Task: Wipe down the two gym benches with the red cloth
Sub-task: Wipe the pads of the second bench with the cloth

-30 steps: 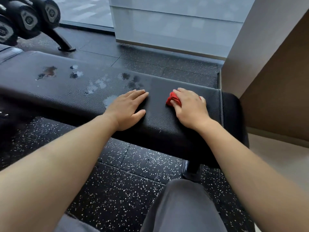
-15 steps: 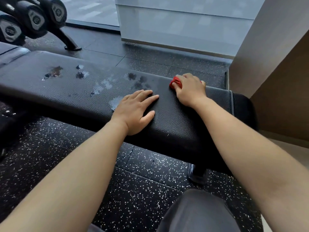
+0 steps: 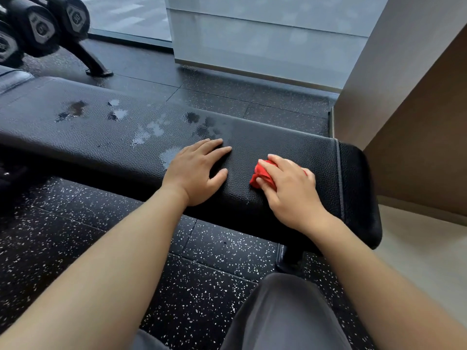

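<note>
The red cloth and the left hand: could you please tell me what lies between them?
In the head view, only bare black bench padding lies between the red cloth and the left hand.

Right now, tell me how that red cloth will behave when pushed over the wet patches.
The red cloth looks soft and floppy: it is bunched under the right hand. Probably light. Over the wet patches on the bench it may soak and drag.
</note>
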